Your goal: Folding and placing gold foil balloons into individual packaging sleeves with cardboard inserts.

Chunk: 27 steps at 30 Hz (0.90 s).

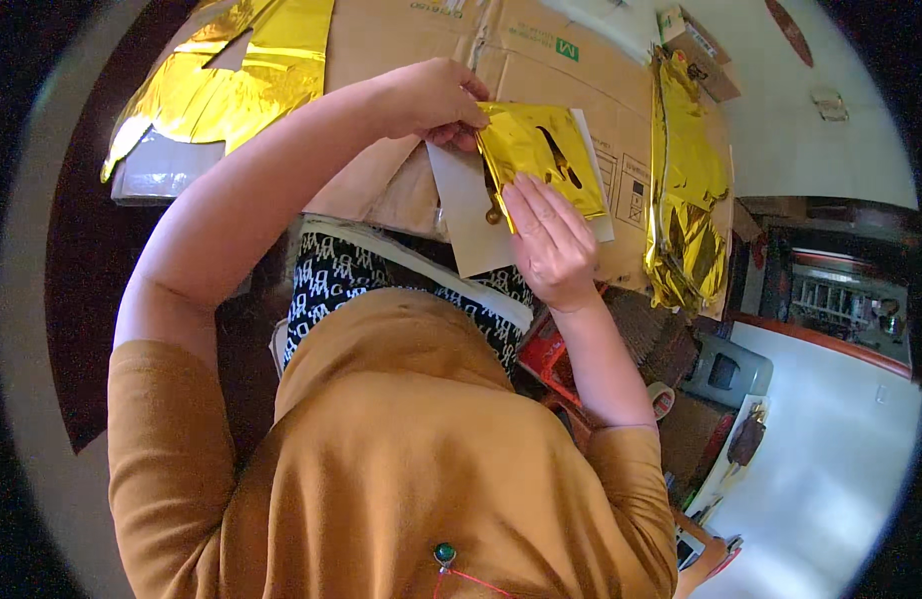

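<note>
A folded piece of shiny gold foil [516, 130] with dark slits in it lies over a white sheet [466, 215] on flattened cardboard. At its upper left corner, my left hand [431, 105] is closed, thumb and fingers pinching the foil's edge. My right hand [553, 240] rests on the near edge of the foil, fingers stretched out flat and side by side. A small round brown thing [494, 215] shows between the foil and the white sheet, left of my right fingertips; its kind is unclear.
Brown cardboard [381, 165] covers the surface in front of me. Spread gold foil [251, 85] lies at far left over a clear plastic-wrapped pack [162, 175]. More crumpled foil [686, 180] runs along the right. A tape roll [661, 400] and grey plastic stool [730, 369] sit lower right.
</note>
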Motion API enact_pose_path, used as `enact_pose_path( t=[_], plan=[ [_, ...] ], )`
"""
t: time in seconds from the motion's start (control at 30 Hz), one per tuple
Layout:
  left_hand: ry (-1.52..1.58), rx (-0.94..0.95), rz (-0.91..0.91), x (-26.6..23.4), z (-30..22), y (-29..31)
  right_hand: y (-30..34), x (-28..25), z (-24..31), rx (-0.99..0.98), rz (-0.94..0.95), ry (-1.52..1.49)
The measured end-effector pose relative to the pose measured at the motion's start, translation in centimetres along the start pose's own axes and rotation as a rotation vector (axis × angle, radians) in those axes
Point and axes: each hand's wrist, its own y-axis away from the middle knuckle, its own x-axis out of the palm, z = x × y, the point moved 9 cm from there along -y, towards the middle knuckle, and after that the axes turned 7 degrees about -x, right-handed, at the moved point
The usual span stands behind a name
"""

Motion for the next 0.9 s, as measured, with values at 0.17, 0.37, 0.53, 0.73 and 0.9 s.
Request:
enact_pose_path(
  t=[0.17,0.37,0.53,0.73,0.9],
  plan=[
    [-0.074,-0.004,0.004,-0.2,0.2,0.3,0.0,0.5,0.6,-0.032,0.049,0.033],
    [-0.198,0.039,0.020,0.0,0.4,0.1,-0.2,0.8,1.1,-0.046,0.064,0.019],
    [-0.177,0.044,0.083,0.5,0.5,1.1,-0.5,0.9,1.6,-0.025,0.098,-0.033],
    [-0.392,0.073,-0.013,0.4,-0.7,1.6,-0.3,1.3,1.9,-0.042,0.117,-0.031],
    [-0.645,0.122,-0.127,0.1,-0.9,0.9,-1.2,1.0,2.2,0.006,0.151,-0.149]
  ],
)
